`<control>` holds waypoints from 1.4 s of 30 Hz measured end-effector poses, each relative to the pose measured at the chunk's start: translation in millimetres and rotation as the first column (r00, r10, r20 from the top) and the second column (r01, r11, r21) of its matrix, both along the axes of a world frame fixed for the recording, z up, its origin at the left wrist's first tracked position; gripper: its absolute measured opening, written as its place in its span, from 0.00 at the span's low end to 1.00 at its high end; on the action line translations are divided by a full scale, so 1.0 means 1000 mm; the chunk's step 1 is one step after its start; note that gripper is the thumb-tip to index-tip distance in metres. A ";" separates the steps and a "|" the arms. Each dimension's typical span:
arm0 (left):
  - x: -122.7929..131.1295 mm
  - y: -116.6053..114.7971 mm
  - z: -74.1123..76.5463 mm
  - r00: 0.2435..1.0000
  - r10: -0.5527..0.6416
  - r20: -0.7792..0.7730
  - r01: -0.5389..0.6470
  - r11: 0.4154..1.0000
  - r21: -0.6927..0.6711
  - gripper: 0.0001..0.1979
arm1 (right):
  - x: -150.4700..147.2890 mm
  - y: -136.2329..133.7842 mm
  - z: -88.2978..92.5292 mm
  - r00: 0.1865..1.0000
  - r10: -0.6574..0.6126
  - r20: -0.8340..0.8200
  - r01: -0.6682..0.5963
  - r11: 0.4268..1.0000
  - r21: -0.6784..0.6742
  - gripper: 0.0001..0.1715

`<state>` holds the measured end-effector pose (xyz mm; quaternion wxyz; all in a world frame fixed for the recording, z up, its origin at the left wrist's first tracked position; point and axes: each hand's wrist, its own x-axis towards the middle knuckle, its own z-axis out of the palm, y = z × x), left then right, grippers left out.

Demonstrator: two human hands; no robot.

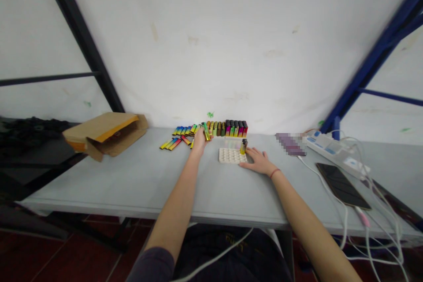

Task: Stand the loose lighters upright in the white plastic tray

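The left hand [199,143] grips a green lighter [206,131]; the open right hand [258,161] lies just beside an upright yellow lighter [243,146] on a white tray [228,161]. Labels are too small to read.

Your view is bright and evenly lit, with soft, diffuse light across the white wall [211,44] and only faint shadows. The wide lens bends the table edge [152,210] and smears the blue metal frame [380,48] near the corner, while your left hand [199,142] looks slightly soft.
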<state>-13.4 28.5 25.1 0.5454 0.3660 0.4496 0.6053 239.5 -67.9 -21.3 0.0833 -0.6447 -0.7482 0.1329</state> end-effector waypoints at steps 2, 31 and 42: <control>0.007 -0.005 0.003 0.992 -0.077 0.105 0.078 0.997 -0.013 0.09 | 0.000 0.000 0.000 1.000 0.002 -0.004 -0.002 1.000 -0.003 0.50; 0.044 -0.031 -0.007 0.986 -0.089 0.139 0.100 0.992 -0.075 0.19 | 0.001 0.003 -0.004 1.000 0.003 0.016 -0.003 1.000 0.011 0.50; 0.046 -0.038 -0.006 0.964 0.016 0.267 0.008 0.996 -0.089 0.23 | 0.000 0.001 -0.002 1.000 0.003 0.013 -0.003 1.000 0.005 0.50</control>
